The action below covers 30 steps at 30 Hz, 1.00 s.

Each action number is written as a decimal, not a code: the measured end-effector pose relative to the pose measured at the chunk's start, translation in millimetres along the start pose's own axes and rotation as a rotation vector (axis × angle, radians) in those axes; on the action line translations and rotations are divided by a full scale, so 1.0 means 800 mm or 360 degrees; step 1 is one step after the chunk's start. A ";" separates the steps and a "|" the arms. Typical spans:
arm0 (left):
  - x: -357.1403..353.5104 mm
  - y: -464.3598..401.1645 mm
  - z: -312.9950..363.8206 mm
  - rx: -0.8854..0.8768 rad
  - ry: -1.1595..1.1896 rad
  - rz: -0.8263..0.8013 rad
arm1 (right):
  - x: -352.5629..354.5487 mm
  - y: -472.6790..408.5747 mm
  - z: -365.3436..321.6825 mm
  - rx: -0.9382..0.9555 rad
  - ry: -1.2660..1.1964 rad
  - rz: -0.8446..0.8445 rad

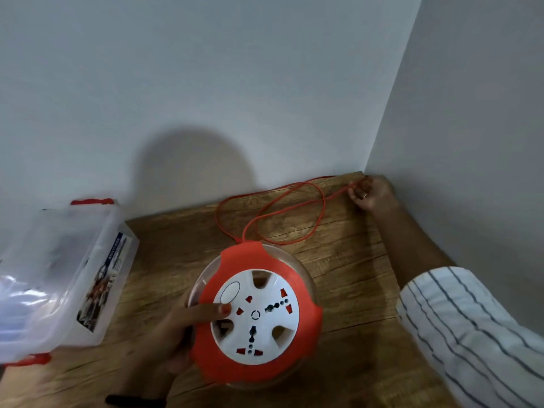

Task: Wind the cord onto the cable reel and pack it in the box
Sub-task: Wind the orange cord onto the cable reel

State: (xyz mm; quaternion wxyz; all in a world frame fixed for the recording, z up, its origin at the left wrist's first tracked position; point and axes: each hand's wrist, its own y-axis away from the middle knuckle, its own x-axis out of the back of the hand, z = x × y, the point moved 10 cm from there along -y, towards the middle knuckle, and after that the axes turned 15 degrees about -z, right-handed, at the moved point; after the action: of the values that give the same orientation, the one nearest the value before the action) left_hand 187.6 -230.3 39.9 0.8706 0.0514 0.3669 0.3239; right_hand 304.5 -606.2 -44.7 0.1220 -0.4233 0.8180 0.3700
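cable reel: the round orange-and-white plastic cable reel lies flat, socket face up, on the brown wood-grain worktop, under and just right of the left hand.
left hand: the left hand clasps the reel's near-left rim, fingers curled round the edge, with one finger laid across the white socket disc; probably to pin the housing so it cannot slide or spin while the cord is drawn in.
right hand: the right hand reaches far forward to the wall corner and its curled fingers pinch the far end of the cord; whether a plug is inside the grip cannot be told.
cord: the thin orange cord leaves the reel's far edge and lies in loose loops on the worktop between the two hands, none of it visibly wound yet. gathering the free end first seems meant to keep the loops from snagging in the corner.
box: the clear plastic box with orange clips sits tilted, left of the left hand and apart from the reel, kept close for packing later.
sleeve: a white striped sleeve covers the right forearm.
stage: winding looks barely begun; packing not yet started.
risk: the crossing loops may tangle if pulled quickly.
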 end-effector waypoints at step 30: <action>0.013 0.124 0.051 -0.0562 -0.0079 0.0119 | -0.138 0.284 0.100 -0.0141 0.3969 -0.0503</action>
State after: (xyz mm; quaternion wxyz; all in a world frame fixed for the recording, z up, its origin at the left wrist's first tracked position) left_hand 168.0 -140.1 95.8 0.8622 -0.0806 0.2804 0.4141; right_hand 185.2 -399.7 70.4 -0.7039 -0.5812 0.3040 -0.2726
